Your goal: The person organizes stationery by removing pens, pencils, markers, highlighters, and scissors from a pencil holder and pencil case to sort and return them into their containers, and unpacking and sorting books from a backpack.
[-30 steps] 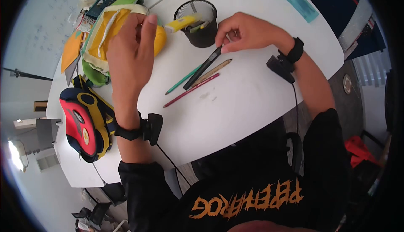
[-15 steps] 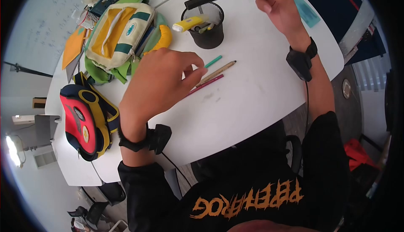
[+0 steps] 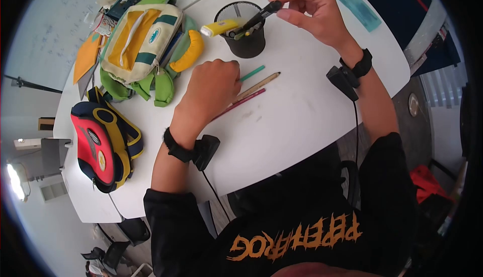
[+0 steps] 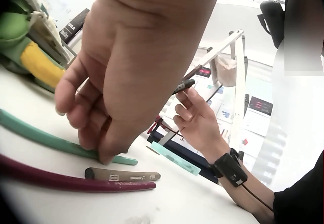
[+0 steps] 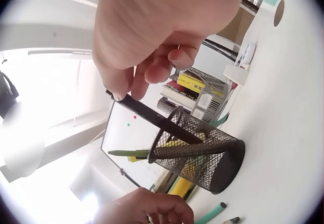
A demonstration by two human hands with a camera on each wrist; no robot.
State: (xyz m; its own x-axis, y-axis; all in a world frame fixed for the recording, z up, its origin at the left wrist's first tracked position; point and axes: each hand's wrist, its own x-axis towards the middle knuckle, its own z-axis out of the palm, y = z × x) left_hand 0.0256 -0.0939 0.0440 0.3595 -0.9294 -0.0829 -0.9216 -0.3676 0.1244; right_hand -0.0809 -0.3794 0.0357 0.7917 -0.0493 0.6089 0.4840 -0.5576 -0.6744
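Note:
My right hand (image 3: 319, 18) pinches a black marker (image 3: 264, 14) by its upper end. The marker's lower part is inside the black mesh pencil cup (image 3: 246, 45), slanting through the rim in the right wrist view. In the cup stand a yellow highlighter (image 3: 221, 27) and a green pen (image 5: 129, 153). On the table my left hand (image 3: 209, 88) is over the teal pencil (image 4: 45, 135), thumb and fingers curled at it. Beside that lie a thick wooden pencil (image 3: 261, 83) and a dark red pencil (image 3: 246, 101). The teal pencil's middle is hidden under the hand.
A cream, yellow and green backpack (image 3: 138, 43) lies at the back left of the white table (image 3: 302, 111). Nearer stands a red and navy bag (image 3: 100, 146). A teal strip (image 3: 349, 3) lies at the far right, and a crate (image 3: 118, 0) stands at the back.
My right hand has brought the marker from the table, up above the cup, and down into it. The left hand has moved from beside the backpack down to the teal pencil.

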